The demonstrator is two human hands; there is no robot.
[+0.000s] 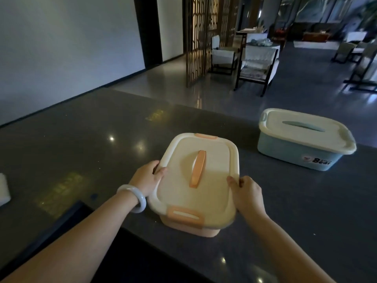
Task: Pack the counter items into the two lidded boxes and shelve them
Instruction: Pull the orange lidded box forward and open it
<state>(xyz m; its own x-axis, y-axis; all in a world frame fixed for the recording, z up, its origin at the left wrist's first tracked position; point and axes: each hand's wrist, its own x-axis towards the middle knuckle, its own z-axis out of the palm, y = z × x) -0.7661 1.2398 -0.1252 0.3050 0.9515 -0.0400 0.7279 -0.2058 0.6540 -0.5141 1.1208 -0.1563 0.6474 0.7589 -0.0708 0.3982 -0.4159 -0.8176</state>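
In the head view, a pink box (pixel 189 225) stands on the dark bench (pixel 81 144), close to its near edge. A cream lid (pixel 195 176) with an orange handle (pixel 197 169) lies on top of this box, and an orange clasp (pixel 185 217) shows at the near end of the lid.

The left hand (pixel 148 177) holds the left edge of the lid: its thumb lies on top and its fingers (pixel 156 167) curl around the rim. A pale bangle (pixel 133 198) sits on the left wrist. The right hand (pixel 245 192) holds the right edge of the lid, with the thumb and fingers (pixel 234 180) pinching the rim. I cannot tell if the lid is fully pressed down on the box.

A blue box (pixel 293 153) stands on the bench to the right and further back, well apart from the pink box. Its cream lid is on, and the word "Bear" is on its side. At the left edge of the view, 1 white thing (pixel 4 188) lies on the bench, only partly visible.

Beyond the bench there are chairs (pixel 257 60) on a shiny floor.
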